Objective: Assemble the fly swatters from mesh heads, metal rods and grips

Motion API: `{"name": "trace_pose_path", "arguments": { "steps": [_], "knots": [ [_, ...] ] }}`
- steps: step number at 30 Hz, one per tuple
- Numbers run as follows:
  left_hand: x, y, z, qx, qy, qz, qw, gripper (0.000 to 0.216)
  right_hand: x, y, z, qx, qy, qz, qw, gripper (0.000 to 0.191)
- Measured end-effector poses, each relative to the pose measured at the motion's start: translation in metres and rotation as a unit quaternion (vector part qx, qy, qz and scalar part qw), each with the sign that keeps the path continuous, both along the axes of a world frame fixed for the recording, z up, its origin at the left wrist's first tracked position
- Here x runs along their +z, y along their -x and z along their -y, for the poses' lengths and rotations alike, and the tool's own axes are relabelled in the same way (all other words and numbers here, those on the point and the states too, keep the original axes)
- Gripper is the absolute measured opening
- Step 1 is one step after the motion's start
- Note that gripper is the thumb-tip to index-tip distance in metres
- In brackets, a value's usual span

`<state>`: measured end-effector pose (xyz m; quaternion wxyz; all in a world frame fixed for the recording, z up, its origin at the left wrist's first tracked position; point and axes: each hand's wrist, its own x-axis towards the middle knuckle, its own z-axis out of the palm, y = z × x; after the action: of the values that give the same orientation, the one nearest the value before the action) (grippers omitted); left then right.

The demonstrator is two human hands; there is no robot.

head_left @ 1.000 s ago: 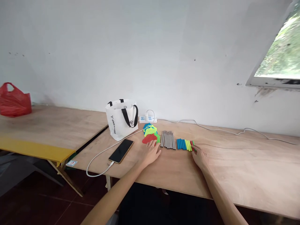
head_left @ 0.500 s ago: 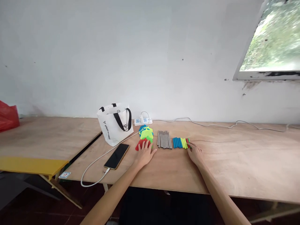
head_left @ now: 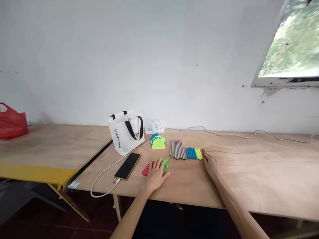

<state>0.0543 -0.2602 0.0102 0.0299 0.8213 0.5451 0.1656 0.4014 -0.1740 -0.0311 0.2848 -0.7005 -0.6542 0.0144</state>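
Left hand: flat and spread on your red plastic mesh piece, gripping nothing.
Right hand: open, your fingertips touching the row of coloured plastic sticks.

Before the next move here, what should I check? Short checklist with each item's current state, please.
1. The left hand lies flat on the red and green mesh pieces: ok.
2. The right hand touches the right end of the row of coloured sticks: ok.
3. The right hand pinches a stick: cannot tell.
4. The metal rods lie side by side, touched by neither hand: ok.
5. The phone lies apart from the left hand: ok.
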Motion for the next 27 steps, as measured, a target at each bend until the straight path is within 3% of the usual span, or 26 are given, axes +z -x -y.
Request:
{"name": "trace_pose_path", "arguments": {
  "steps": [6,11,16,19,23,27],
  "knots": [
    [-0.007,0.004,-0.006,-0.013,-0.056,0.031,0.998,0.032,0.016,-0.014,0.012,-0.053,0.034,0.028,0.998,0.048],
    [-0.005,0.01,-0.008,0.062,-0.08,0.017,0.995,0.025,0.018,-0.029,0.058,-0.081,0.058,0.067,0.993,0.046],
    [-0.011,0.005,-0.008,0.132,-0.103,0.004,0.986,0.035,0.022,-0.025,0.102,-0.096,0.086,0.144,0.981,0.039],
    [-0.007,-0.009,-0.018,0.093,-0.086,-0.004,0.992,0.045,0.031,-0.009,0.109,-0.103,0.104,0.199,0.969,0.033],
    [0.007,-0.036,-0.051,-0.003,-0.035,-0.038,0.999,0.059,0.036,0.014,0.104,-0.148,0.067,0.253,0.954,0.027],
    [0.012,-0.054,-0.077,-0.051,0.002,-0.09,0.995,0.057,0.03,0.018,0.101,-0.158,0.045,0.252,0.954,0.02]
  ]
}}
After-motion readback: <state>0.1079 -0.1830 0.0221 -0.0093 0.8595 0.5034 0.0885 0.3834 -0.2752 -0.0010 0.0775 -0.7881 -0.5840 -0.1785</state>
